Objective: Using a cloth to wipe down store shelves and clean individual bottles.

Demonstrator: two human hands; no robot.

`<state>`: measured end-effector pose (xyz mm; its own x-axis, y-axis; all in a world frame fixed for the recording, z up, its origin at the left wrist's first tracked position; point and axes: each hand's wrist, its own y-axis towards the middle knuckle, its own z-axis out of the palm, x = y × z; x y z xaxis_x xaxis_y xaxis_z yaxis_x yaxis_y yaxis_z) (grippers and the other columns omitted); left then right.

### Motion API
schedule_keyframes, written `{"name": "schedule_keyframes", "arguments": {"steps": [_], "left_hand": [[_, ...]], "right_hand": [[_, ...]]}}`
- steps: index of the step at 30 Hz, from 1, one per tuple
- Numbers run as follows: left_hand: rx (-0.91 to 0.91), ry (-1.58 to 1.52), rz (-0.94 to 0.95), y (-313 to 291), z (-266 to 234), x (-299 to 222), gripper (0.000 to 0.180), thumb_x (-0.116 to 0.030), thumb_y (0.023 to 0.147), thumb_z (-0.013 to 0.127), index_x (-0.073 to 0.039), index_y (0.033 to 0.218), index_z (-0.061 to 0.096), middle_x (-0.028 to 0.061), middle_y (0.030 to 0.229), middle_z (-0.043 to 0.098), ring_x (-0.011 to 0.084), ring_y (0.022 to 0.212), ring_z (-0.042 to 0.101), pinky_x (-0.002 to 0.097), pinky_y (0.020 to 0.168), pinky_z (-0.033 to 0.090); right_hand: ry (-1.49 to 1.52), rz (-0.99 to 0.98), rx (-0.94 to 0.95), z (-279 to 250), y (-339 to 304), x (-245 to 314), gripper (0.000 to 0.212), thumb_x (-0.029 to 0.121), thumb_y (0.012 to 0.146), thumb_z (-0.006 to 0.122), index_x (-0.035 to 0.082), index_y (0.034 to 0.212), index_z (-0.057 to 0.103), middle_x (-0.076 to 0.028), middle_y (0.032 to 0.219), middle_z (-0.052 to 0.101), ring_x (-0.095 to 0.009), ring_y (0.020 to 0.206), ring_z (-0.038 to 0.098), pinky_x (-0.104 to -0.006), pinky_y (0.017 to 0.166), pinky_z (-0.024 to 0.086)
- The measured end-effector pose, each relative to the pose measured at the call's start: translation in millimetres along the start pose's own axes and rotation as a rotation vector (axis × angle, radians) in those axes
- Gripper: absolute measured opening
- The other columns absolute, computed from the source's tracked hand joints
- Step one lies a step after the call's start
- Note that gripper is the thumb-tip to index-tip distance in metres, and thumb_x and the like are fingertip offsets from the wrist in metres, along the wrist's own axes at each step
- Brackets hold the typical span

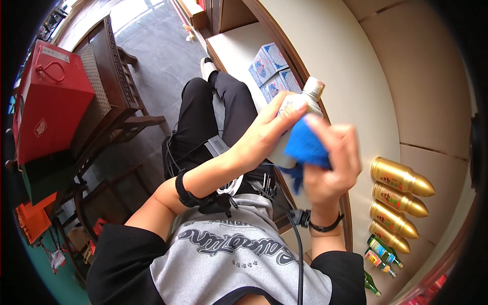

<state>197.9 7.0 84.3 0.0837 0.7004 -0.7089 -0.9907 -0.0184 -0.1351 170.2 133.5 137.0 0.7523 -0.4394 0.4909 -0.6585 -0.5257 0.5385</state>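
Note:
A pale bottle [313, 87] with a light cap is held up in front of me, tilted so that its cap points away to the upper right. My left hand [272, 124] is closed around its upper body, with the thumb across the shoulder. Against the bottle's side lies a bunched blue cloth [306, 144], pinched in the fingers of my right hand [338, 160], which is slightly blurred. Both hands and the cloth hide much of the bottle's body.
Gold bullet-shaped bottles [399, 176] stand in a row on the pale shelf [351, 66] at right, beside small green bottles [384, 249]. Blue-and-white boxes [272, 66] sit on a lower shelf ahead. At left, a red gift bag [53, 96] rests on a dark wooden chair [114, 66].

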Motion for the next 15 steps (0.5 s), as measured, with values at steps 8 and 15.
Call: {"name": "schedule_keyframes", "arguments": {"steps": [8,15], "left_hand": [[-0.05,0.009,-0.05,2.6,-5.4,-0.3,0.032,-0.037,0.093,0.049,-0.007,0.106,0.048,0.0032,0.092,0.052,0.0076,0.087,0.048,0.0235,0.075,0.04],[-0.024,0.058,0.041,3.0,3.4,8.9,0.032,-0.034,0.095,0.046,-0.006,0.108,0.048,0.0039,0.094,0.052,0.0086,0.087,0.047,0.0247,0.079,0.039]], "right_hand": [[0.056,0.03,0.169,2.7,-20.2,14.6,0.045,-0.005,0.055,0.061,0.006,0.097,0.068,-0.008,0.073,0.052,-0.021,0.067,0.053,-0.0307,0.063,0.046],[0.052,0.169,-0.137,6.0,12.1,-3.8,0.043,-0.01,0.058,0.057,0.004,0.098,0.065,-0.008,0.076,0.051,-0.022,0.068,0.052,-0.0305,0.065,0.045]]}}
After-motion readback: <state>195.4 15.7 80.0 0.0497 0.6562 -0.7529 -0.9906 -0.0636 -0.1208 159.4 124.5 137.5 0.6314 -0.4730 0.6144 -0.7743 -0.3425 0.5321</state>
